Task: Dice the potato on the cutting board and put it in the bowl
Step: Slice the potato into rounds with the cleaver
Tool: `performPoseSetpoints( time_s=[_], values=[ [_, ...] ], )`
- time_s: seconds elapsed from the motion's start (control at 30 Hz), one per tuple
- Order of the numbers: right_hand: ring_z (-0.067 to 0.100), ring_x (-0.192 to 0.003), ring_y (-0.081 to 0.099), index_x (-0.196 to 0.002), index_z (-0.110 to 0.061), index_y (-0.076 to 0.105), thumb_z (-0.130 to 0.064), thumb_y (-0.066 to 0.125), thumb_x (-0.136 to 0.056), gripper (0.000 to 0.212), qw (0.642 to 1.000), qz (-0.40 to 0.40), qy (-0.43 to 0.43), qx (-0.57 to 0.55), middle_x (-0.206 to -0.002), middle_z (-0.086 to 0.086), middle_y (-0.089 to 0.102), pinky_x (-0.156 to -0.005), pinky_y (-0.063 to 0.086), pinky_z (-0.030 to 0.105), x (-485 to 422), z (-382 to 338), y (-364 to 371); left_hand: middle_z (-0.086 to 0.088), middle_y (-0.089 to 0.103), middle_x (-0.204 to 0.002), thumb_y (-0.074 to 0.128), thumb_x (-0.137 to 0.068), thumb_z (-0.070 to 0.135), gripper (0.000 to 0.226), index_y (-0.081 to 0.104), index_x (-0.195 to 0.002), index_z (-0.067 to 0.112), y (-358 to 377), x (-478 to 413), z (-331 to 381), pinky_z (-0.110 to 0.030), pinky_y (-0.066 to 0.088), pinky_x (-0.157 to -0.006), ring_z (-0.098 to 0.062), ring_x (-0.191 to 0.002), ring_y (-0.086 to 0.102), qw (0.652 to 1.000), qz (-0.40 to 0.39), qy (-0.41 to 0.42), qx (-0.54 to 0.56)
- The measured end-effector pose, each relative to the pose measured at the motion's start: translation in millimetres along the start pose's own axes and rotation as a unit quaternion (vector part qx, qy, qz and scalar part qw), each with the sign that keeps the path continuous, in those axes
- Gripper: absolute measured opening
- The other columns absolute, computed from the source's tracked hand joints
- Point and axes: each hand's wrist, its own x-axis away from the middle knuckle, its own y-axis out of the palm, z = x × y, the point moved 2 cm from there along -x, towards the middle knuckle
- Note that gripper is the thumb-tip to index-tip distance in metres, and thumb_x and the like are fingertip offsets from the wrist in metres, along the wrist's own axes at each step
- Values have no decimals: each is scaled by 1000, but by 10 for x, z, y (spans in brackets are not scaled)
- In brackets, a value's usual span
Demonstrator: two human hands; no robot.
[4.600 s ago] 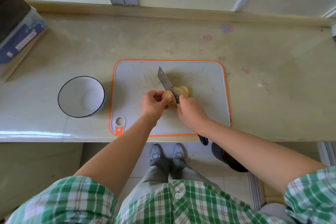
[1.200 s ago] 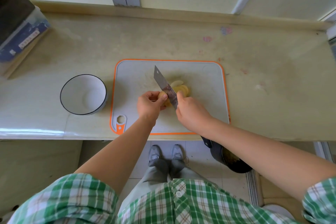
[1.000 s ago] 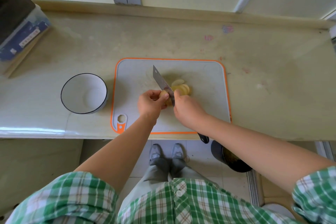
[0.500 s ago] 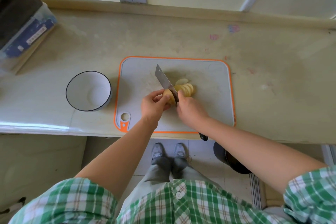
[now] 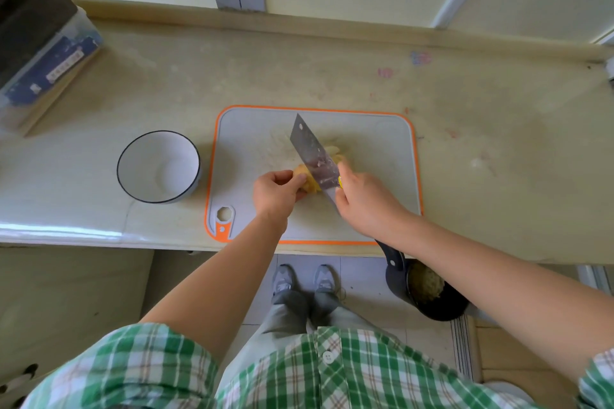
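Head view: slicing the potato (image 5: 306,180) on the board (image 5: 249,139).
The left hand (image 5: 274,191) curls round the uncut end, its fingertips just beside the knife (image 5: 312,156), which the right hand (image 5: 365,202) grips by the handle. Slices (image 5: 335,152) lie behind the blade, and the bowl (image 5: 158,166) sits empty to the left. The short stub could roll, bringing the edge onto the fingertips.

- The yellow-brown potato (image 5: 309,183), whole 4.6 s ago, is now a short uncut stub left of the blade, gripped by the left hand (image 5: 274,192).
- Pale cut slices (image 5: 335,154), absent at first, now lie fanned right of the blade.
- The broad steel cleaver (image 5: 312,153) in the right hand (image 5: 365,202), edge-on before, now shows its flat face, tilted.
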Motion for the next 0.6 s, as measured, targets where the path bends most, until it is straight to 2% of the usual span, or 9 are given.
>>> performPoseSetpoints(
  time_s=[0.1, 0.27, 0.6],
  values=[
    [17, -50, 39, -113, -2, 41, -8, 40, -93, 21, 1000, -10, -1, 1, -58, 1, 38, -44, 21, 32, 41, 8, -19, -16, 69, -94, 75, -81, 9, 18, 62, -92, 4, -1, 6, 5, -37, 59, -81, -27, -78, 71, 1000, 3, 5, -13],
    [15, -50, 39, -95, -8, 37, -9, 38, -94, 2, 999, -35, 7, -2, -60, 1, 40, -44, 21, 30, 43, -20, -49, -13, 67, -91, 76, -80, 8, 16, 61, -86, 9, 18, 21, 28, -35, 59, -79, -25, -75, 69, 999, 5, 18, -30],
    [13, -49, 36, -90, -11, 32, -11, 42, -93, 11, 999, -27, 20, -4, -60, -2, 36, -43, 18, 29, -175, -111, 101, -11, 71, -86, 77, -79, 10, 13, 65, -84, 8, -6, -1, 36, -39, 60, -79, -28, -79, 72, 998, 14, 25, -50]
  ],
)
